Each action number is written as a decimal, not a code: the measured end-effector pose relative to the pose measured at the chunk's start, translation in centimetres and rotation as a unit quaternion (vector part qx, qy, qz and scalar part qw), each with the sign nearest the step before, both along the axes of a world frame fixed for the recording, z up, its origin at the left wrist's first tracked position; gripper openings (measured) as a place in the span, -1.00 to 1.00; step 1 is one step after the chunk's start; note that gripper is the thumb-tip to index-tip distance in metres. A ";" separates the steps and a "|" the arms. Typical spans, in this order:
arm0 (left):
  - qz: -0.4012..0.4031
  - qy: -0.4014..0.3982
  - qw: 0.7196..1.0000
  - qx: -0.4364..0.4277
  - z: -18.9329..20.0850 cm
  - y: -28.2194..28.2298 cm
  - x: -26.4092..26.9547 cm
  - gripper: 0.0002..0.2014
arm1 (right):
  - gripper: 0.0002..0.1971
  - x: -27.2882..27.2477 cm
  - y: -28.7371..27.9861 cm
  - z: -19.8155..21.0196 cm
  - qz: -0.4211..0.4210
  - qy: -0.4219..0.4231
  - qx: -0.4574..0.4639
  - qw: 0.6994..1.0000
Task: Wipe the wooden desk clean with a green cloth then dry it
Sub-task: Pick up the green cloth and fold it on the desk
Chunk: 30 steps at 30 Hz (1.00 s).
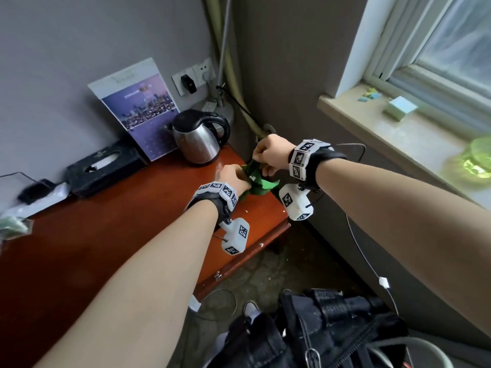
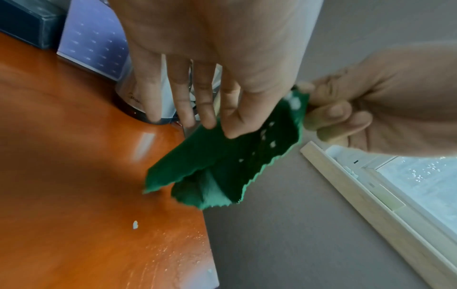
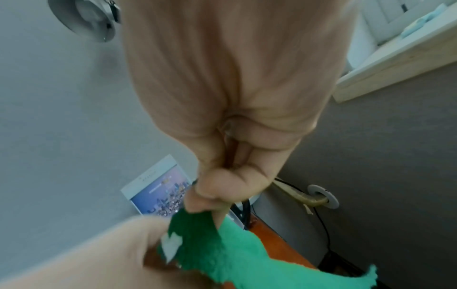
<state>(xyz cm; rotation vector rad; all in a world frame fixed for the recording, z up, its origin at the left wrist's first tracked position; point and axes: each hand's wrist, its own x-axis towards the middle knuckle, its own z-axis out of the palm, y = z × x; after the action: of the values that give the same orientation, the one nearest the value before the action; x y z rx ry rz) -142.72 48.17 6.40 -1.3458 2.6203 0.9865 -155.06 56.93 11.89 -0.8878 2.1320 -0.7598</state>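
Observation:
A crumpled green cloth (image 1: 261, 181) hangs in the air over the far right corner of the reddish wooden desk (image 1: 106, 248). My left hand (image 1: 232, 179) pinches its left side between thumb and index finger, with the other fingers held straight (image 2: 183, 101). My right hand (image 1: 271, 155), fingers curled, pinches the upper corner of the cloth (image 2: 222, 166) from the right (image 2: 346, 117). White crumbs cling to the cloth (image 3: 235, 254) near my right hand (image 3: 222, 187). A white crumb (image 2: 135, 224) and fine specks lie on the desk (image 2: 74, 176) below.
A steel kettle (image 1: 199, 139), a calendar (image 1: 140, 107) and a black tissue box (image 1: 106, 168) stand along the back wall. A windowsill (image 1: 398, 134) runs at the right. A black bag (image 1: 318, 328) lies on the floor beside the desk's right edge.

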 end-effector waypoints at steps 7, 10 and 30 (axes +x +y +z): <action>-0.018 0.012 1.000 -0.021 -0.7 -0.6 1.0 -0.67 | -0.84 0.1 -1.4 1.5 0.021 -0.033 0.009 0.999; -0.030 0.023 0.999 -0.009 -0.5 -0.2 1.5 -0.78 | -0.89 0.1 -1.5 1.7 0.021 -0.020 0.022 0.999; -0.008 0.045 0.997 -0.068 0.3 -5.9 8.1 -0.89 | -0.78 1.3 -3.3 2.1 0.095 0.041 0.073 0.992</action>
<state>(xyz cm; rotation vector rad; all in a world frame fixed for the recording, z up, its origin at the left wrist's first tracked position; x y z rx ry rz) -134.62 42.28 6.72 -1.3357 2.8064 0.9017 -153.73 53.66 14.02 -1.0404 2.1066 -0.4708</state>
